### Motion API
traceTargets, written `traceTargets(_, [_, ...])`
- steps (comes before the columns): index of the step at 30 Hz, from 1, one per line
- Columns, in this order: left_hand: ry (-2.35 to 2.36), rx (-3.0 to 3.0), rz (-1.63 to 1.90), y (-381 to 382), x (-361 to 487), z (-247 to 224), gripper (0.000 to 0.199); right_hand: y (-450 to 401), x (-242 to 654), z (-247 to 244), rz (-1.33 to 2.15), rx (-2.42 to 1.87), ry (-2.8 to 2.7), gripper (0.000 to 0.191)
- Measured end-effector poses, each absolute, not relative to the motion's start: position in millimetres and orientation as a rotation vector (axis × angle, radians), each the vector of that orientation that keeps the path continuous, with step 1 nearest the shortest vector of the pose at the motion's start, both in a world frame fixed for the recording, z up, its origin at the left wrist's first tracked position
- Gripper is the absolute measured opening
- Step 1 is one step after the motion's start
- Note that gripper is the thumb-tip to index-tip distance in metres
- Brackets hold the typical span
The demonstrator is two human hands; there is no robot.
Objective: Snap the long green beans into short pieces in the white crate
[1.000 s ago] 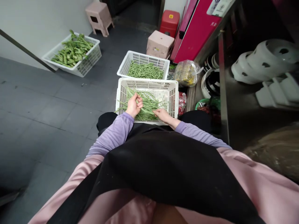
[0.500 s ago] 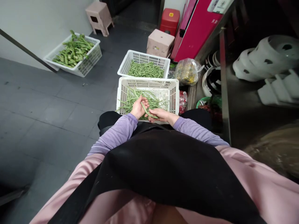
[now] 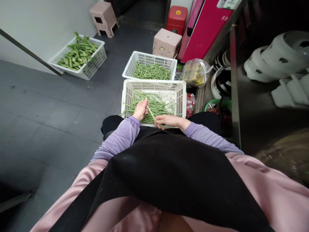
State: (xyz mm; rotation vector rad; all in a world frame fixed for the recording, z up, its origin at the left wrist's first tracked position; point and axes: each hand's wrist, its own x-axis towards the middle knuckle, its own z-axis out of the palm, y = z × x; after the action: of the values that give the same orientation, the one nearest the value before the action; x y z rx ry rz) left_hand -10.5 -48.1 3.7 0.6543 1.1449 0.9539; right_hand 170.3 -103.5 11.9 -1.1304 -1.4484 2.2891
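Between my two hands stretches a long green bean (image 3: 151, 112), slanting down to the right. My left hand (image 3: 141, 110) is closed around its upper part. The fingers of my right hand (image 3: 166, 120) pinch the lower part, with the tip sticking out below them. Both hands are over the near side of a white plastic basket (image 3: 179, 84), where loose long green beans (image 3: 158, 102) lie in a tangle. Just behind it, a second white basket (image 3: 130, 64) holds a heap of short bean pieces (image 3: 152, 71).
A third basket (image 3: 93, 69) with green stalks (image 3: 78, 53) stands at the left wall. Two pinkish stools (image 3: 103, 17) (image 3: 166, 42), a red bin (image 3: 177, 20) and a bag with yellow bits (image 3: 196, 73) are farther back. A metal shelf edge (image 3: 235, 87) runs along the right.
My hands have moved apart, the right one a little right and down. The bean between them now looks straighter and shows more of its length.
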Motion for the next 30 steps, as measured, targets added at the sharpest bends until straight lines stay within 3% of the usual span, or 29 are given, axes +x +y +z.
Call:
traceTargets(4, [1.267, 0.850, 1.089, -56, -9, 8, 0.042, -98, 165, 1, 2.076, -1.477, -0.863, 0.020])
traceTargets(9, [1.305, 1.192, 1.196, -80, 4, 21, 0.037, -81, 179, -7, 1.862, -1.513, -0.303, 0.029])
traceTargets(12, [1.171, 0.983, 1.062, -87, 13, 24, 0.039, -80, 186, -6, 1.919, -1.484, -0.310, 0.027])
traceTargets(17, [1.056, 0.636, 0.818, -79, 17, 14, 0.041, -95, 172, 3, 2.387, -1.184, -0.501, 0.032])
traceTargets(21, [1.115, 0.626, 0.889, -73, 11, 7, 0.036, -100, 165, 7, 2.368, -1.110, -0.524, 0.035])
traceTargets(26, [1.295, 1.254, 0.997, -85, 11, 4, 0.021, -99, 165, -4, 2.093, -1.434, -0.503, 0.035])
traceTargets(30, [1.222, 1.803, 0.739, -105, 14, 0, 0.016, -101, 166, -31, 1.942, -1.601, -0.560, 0.033])
